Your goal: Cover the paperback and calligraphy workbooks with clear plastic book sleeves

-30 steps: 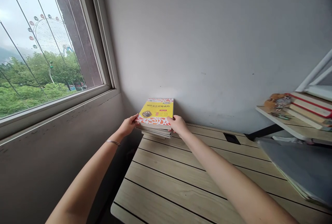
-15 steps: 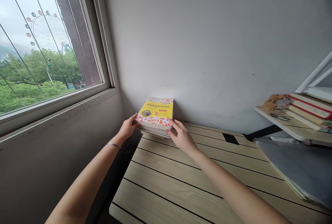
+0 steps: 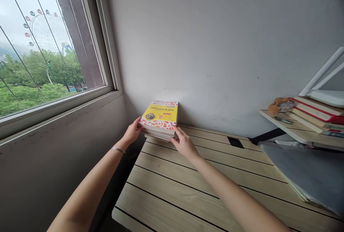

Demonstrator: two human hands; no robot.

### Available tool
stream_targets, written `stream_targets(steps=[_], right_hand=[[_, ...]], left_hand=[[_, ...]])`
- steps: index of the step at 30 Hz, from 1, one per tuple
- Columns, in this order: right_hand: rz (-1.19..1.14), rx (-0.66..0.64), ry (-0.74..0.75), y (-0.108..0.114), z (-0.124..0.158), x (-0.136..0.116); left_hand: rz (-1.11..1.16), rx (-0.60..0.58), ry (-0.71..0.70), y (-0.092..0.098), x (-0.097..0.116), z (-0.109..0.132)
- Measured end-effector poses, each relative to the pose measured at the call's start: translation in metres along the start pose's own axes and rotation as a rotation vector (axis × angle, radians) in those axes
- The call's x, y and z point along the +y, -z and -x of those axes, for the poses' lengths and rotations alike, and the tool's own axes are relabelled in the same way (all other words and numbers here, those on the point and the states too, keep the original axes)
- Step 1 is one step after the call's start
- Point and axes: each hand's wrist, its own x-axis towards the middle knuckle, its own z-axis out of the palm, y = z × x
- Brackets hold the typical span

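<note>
A small stack of books [image 3: 160, 121] lies in the far left corner of a slatted wooden table [image 3: 188, 189], against the wall. Its top book has a yellow cover with an orange and white pattern. My left hand [image 3: 133, 131] presses against the stack's left edge, fingers curled round the corner. My right hand [image 3: 182, 142] rests with stretched fingers against the stack's near right corner. A thin bracelet circles my left wrist.
A large window [image 3: 48, 53] fills the left wall, with trees and a Ferris wheel outside. At the right a white shelf [image 3: 298, 131] carries stacked books [image 3: 317, 112] and a small figurine [image 3: 281, 106]. A grey folder [image 3: 309, 171] lies below it. A dark slot [image 3: 235, 141] sits in the tabletop.
My right hand has slid from the stack's right side down to its near right corner, fingers now stretched out. The left hand has stayed on the left edge. The view has shifted slightly right.
</note>
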Motion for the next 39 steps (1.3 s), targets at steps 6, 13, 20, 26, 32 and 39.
stream_targets(steps=[6,13,20,26,32,39], right_hand=[[0.134,0.071,0.027,-0.01,0.003,0.002],[0.297,0.082,0.038,-0.012,0.004,0.0],[0.353,-0.019,-0.019,-0.005,0.001,-0.009],[0.303,-0.057,-0.055,0.0,-0.005,-0.012],[0.295,-0.046,-0.049,0.003,0.002,-0.014],[0.446,-0.104,-0.007,-0.005,0.011,-0.001]], left_hand=[[-0.088,0.02,-0.021,-0.003,-0.002,0.001],[-0.148,0.011,-0.033,-0.002,0.002,0.0],[-0.123,0.032,-0.009,0.0,0.01,0.003],[-0.095,0.031,0.019,0.001,0.012,0.001],[-0.08,0.002,0.025,0.0,0.01,0.001],[-0.007,0.019,-0.043,-0.004,-0.002,0.003]])
